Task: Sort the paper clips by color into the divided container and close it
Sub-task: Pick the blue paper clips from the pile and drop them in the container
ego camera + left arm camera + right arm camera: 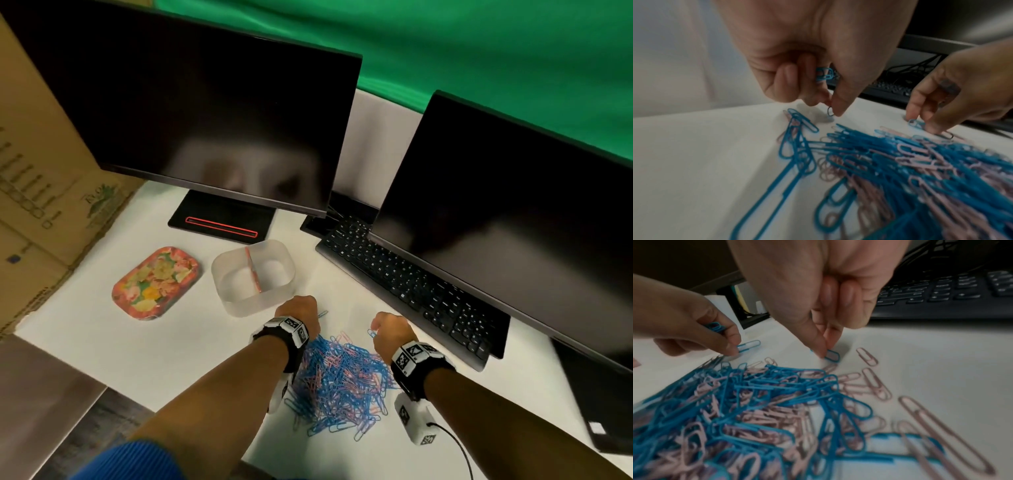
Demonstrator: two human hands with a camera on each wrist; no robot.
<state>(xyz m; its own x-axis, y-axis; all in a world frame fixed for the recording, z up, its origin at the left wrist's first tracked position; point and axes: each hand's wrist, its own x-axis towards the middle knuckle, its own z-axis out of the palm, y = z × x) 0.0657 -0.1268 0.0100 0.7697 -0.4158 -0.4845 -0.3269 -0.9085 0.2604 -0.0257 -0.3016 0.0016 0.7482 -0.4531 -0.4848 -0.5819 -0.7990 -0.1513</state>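
A heap of blue and pink paper clips lies on the white desk between my hands. My left hand keeps a few blue clips tucked under its curled fingers, and its thumb and forefinger pinch another clip just above the desk at the heap's far edge. My right hand pinches a single blue clip that touches the desk on the heap's far right side. The translucent container with a pink divider stands open beyond my left hand. Its flowered lid lies to its left.
A black keyboard runs along the right, close behind my right hand. Two dark monitors stand at the back, one on a black base. A cardboard box is at the left. Loose pink clips lie right of the heap.
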